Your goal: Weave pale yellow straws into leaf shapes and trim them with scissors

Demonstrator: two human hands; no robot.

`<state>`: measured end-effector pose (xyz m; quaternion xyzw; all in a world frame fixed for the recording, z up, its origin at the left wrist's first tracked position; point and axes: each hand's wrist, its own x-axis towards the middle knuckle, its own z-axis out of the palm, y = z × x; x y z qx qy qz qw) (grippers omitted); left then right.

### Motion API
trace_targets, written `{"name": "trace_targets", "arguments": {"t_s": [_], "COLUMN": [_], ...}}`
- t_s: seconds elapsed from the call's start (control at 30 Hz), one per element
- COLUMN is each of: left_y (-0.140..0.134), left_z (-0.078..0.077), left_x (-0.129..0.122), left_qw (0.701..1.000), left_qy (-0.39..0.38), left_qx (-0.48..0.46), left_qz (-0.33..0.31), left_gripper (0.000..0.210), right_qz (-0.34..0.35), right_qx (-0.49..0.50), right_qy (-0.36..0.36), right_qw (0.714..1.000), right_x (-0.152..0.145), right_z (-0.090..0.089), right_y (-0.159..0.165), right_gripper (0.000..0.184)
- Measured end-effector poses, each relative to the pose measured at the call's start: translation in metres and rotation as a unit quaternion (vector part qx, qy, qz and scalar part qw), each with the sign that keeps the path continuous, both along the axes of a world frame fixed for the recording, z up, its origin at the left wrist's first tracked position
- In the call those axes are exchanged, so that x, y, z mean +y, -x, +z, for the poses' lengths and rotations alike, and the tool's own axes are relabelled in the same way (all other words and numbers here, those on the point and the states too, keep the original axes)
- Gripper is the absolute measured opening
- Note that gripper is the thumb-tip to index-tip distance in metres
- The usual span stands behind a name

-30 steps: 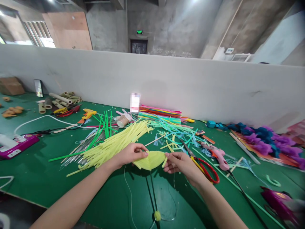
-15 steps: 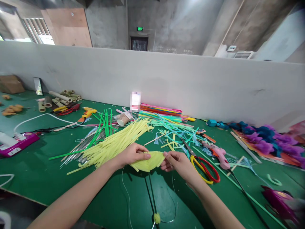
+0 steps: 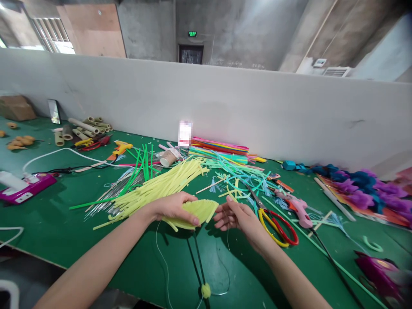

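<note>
Gripping yellow leaf [image 3: 202, 209] between thumb and fingers, left hand [image 3: 177, 207] angles in over green table [image 3: 138, 262]; leaf in front of yellow strips [image 3: 164, 180]; right hand [image 3: 237, 214] just beside leaf's tip, fingers half-curled, thumb raised; cannot tell whether they hold thin thread [image 3: 228, 240].

Lit brightly across the table [image 3: 138, 270]. Washed out at the window [image 3: 54, 34] beyond its left end, dark in the corner [image 3: 406, 8] beyond its right. Softly shadowed on it under left hand [image 3: 178, 208] and right hand [image 3: 238, 215]. Pixelated in a patch [image 3: 185, 133] at its back edge. Blurred at the power strip [image 3: 380, 272] on its right.
</note>
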<state>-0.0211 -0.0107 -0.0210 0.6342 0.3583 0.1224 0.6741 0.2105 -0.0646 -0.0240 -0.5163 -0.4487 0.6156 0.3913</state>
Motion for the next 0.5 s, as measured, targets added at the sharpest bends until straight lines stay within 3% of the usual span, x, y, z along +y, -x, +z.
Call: {"name": "trace_targets", "arguments": {"t_s": [0.3, 0.5], "left_y": [-0.0015, -0.0018], "left_z": [-0.0079, -0.0097], "left_x": [0.0006, 0.0026], "left_qw": [0.999, 1.0], "left_qy": [-0.031, 0.007], "left_qx": [0.013, 0.001], "left_qz": [-0.016, -0.011], "left_gripper": [0.042, 0.048], "right_qz": [0.072, 0.036], "right_qx": [-0.026, -0.02], "right_qy": [-0.029, -0.04], "right_qw": [0.997, 0.998], "right_x": [-0.0012, 0.0012], "right_z": [-0.0064, -0.0103], "right_y": [0.0038, 0.0015], "right_gripper": [0.043, 0.039]}}
